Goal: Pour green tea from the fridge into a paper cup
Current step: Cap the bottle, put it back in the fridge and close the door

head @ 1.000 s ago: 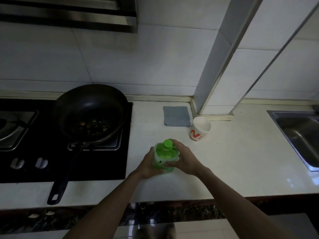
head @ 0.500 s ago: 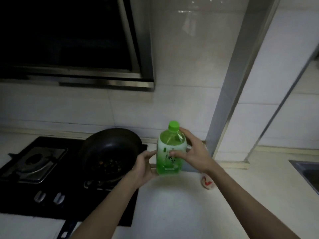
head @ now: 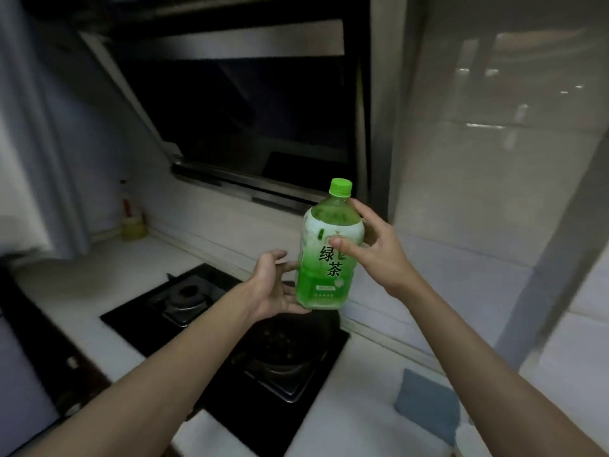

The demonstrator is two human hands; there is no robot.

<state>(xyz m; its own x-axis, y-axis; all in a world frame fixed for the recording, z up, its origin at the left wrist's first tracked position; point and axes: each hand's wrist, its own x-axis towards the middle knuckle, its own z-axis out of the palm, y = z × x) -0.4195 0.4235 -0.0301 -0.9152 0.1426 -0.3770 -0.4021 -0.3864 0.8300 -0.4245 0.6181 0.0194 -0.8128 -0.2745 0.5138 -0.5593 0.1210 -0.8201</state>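
Observation:
The green tea bottle (head: 324, 285) is upright in the air above the stove, its green cap (head: 341, 187) screwed on. My right hand (head: 379, 252) grips the bottle's upper body, thumb pressed on the front of the label. Curved round the lower left side and base is my left hand (head: 273, 288), palm turned up. The bottle is mostly full of green liquid. The paper cup is out of view.
A dark frying pan (head: 286, 341) sits on the black gas stove (head: 184, 298) right under the bottle. A range hood (head: 250, 127) hangs above. A blue cloth (head: 428, 404) lies on the white counter (head: 346, 423) at lower right. A yellowish bottle (head: 133, 222) stands far left.
Both hands have lifted the bottle from the counter up to chest height. The view has swung up and left, so the paper cup and sink have left the frame.

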